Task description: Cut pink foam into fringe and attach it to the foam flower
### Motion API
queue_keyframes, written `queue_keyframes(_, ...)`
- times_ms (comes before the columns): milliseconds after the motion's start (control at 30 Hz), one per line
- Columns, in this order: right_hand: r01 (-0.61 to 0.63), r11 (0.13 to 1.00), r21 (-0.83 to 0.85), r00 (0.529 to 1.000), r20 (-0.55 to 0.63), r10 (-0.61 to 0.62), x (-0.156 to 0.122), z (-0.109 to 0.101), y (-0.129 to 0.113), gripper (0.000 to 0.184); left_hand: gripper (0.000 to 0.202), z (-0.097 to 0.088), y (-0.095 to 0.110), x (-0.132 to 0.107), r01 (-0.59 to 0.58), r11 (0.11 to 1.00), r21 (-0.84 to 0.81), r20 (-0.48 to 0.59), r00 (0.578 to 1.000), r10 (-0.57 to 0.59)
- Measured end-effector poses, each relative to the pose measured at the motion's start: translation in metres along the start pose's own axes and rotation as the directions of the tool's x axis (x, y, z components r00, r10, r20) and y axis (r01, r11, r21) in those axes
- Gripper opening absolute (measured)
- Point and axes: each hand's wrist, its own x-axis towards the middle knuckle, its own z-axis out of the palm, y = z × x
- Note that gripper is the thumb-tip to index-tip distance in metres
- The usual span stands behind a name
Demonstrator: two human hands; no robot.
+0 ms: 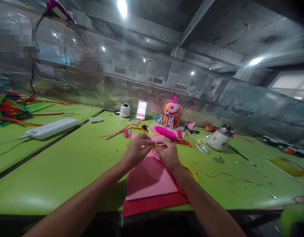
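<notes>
My left hand [139,148] and my right hand [168,151] meet over a pink sheet [152,181], their fingertips pinched together. Between them shows a small orange-yellow bit [155,144], too small to make out its kind. A bright pink curved strip [156,158] hangs below the fingers, partly hidden by my right hand. Red and yellow strips [192,172] pass under my right wrist. A red sheet [154,205] lies beneath the pink one at the table's front edge. Just beyond my hands sits a bundle of magenta cord [166,132].
A colourful fringed paper lantern [172,112] stands behind, near a white thread spool [125,111] and a lit phone [141,109]. To the right are a white bottle [221,137] and a tape roll [288,167]. A power strip [53,128] and pipe cleaners [11,110] lie left.
</notes>
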Motion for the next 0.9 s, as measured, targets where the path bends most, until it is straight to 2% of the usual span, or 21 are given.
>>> queue_keyframes(167,0.001,0.998,-0.068,1.0,-0.023,-0.002,-0.002,0.005,0.003,0.013,0.02,-0.001,0.005,-0.003,-0.085,0.995,0.054,-0.016,0.996,0.086)
queue_keyframes(267,0.007,0.994,-0.113,1.0,-0.024,-0.01,-0.003,0.006,0.004,0.013,0.018,-0.002,0.003,-0.002,-0.052,0.997,0.052,-0.069,0.996,0.056)
queue_keyframes(367,0.006,0.988,-0.155,0.999,-0.031,-0.011,-0.002,0.006,0.004,0.01,0.017,-0.003,-0.002,0.001,0.05,0.997,-0.051,-0.11,0.992,-0.056)
queue_keyframes(467,-0.02,0.984,-0.174,1.0,-0.012,0.018,0.001,0.001,0.003,0.011,0.018,-0.006,-0.008,0.006,0.232,0.942,-0.242,-0.082,0.963,-0.258)
queue_keyframes(500,-0.028,0.987,-0.158,0.999,0.026,0.033,0.002,-0.003,0.002,0.013,0.019,-0.007,-0.01,0.007,0.302,0.907,-0.294,-0.049,0.943,-0.33)
queue_keyframes(567,-0.03,0.997,-0.066,0.986,0.164,0.041,0.003,-0.012,-0.002,0.029,0.023,-0.009,-0.012,0.008,0.417,0.837,-0.355,0.022,0.899,-0.438)
queue_keyframes(633,-0.046,0.996,0.076,0.954,0.299,0.021,0.004,-0.021,-0.007,0.048,0.024,-0.01,-0.013,0.009,0.469,0.799,-0.376,0.068,0.874,-0.481)
queue_keyframes(667,-0.069,0.988,0.14,0.945,0.326,0.02,0.004,-0.024,-0.01,0.051,0.023,-0.01,-0.013,0.009,0.475,0.794,-0.381,0.08,0.872,-0.483)
queue_keyframes(733,-0.11,0.971,0.21,0.96,0.275,0.049,0.003,-0.028,-0.014,0.045,0.022,-0.008,-0.012,0.008,0.467,0.795,-0.387,0.096,0.878,-0.468)
queue_keyframes(833,-0.084,0.982,0.171,0.992,0.11,0.065,0.002,-0.023,-0.017,0.025,0.022,-0.003,-0.01,0.006,0.433,0.822,-0.371,0.13,0.9,-0.415)
queue_keyframes(900,-0.055,0.988,0.141,0.995,0.095,0.042,0.001,-0.018,-0.017,0.018,0.022,0.001,-0.009,0.004,0.399,0.848,-0.348,0.142,0.917,-0.373)
